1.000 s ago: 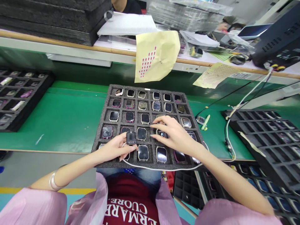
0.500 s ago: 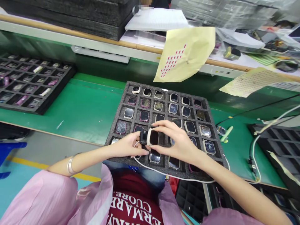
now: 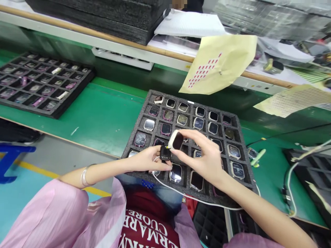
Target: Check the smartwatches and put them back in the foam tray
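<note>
My right hand [image 3: 204, 155] grips a smartwatch body [image 3: 177, 140] with a pale case and dark screen, held tilted above the foam tray. In my left hand [image 3: 148, 159] is a small black square device [image 3: 164, 153], pinched between the fingers, and a white cable [image 3: 178, 191] runs from that hand along the tray's front edge. The watch and the black device are very close; whether they touch I cannot tell. Beneath both hands lies the dark grey foam tray [image 3: 192, 102], its compartments holding several watch bodies, some pale and some purple. My hands cover part of its middle.
Another foam tray [image 3: 55, 112] with watch parts lies at the left on the green bench [image 3: 95, 110]. Yellow paper sheets [image 3: 219, 65] hang from the shelf edge [image 3: 165, 55]. At the right are a dark tray [image 3: 307, 179], a cable connector [image 3: 286, 197] and a light green tool [image 3: 258, 157].
The watch in my right hand has lifted and tilted away from the black device in my left hand. The whole view has shifted, so the tray appears farther right.
</note>
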The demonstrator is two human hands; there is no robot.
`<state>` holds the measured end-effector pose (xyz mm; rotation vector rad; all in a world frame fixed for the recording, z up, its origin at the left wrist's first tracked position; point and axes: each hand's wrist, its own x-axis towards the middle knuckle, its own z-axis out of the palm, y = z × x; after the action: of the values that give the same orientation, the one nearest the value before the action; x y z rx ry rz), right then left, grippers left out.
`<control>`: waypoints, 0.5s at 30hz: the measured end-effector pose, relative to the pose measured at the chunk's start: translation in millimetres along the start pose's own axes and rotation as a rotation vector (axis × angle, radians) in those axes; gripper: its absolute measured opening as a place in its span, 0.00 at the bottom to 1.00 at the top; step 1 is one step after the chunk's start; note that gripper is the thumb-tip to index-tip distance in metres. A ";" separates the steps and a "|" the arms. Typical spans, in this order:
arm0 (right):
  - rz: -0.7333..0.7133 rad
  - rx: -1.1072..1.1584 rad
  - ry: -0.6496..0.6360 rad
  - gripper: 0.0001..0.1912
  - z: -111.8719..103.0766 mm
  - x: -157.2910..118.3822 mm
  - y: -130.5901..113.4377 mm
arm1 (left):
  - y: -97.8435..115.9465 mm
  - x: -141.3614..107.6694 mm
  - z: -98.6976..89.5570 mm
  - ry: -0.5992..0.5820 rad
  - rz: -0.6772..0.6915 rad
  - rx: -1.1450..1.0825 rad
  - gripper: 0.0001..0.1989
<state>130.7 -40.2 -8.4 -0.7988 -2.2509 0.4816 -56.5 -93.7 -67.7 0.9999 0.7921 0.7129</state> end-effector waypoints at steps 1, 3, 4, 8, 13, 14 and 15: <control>-0.006 0.005 -0.021 0.18 4.2 -1.6 -0.1 | 0.8 -0.2 0.3 0.007 -0.015 -0.022 0.18; -0.036 -0.006 -0.100 0.17 12.3 -7.0 0.7 | 2.1 -0.6 0.9 0.022 -0.036 -0.069 0.19; -0.052 -0.022 -0.142 0.17 15.2 -10.2 1.4 | 2.5 -0.8 1.2 0.025 -0.037 -0.092 0.19; -0.049 -0.082 -0.259 0.15 14.2 -20.1 5.5 | 3.0 -1.1 2.2 0.005 -0.011 -0.120 0.22; -0.020 0.049 -0.423 0.18 3.4 -21.0 11.0 | 6.2 -1.6 5.5 0.013 -0.039 -0.106 0.24; -0.017 0.063 -0.438 0.19 2.4 -20.5 11.2 | 7.0 -1.7 6.4 0.023 -0.037 -0.100 0.25; -0.010 0.074 -0.443 0.19 2.0 -19.9 10.9 | 7.6 -1.8 7.1 0.034 -0.034 -0.092 0.24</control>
<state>145.1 -45.5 -25.2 -0.6927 -2.6186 0.7964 -52.7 -95.5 -58.1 0.8917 0.7974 0.7317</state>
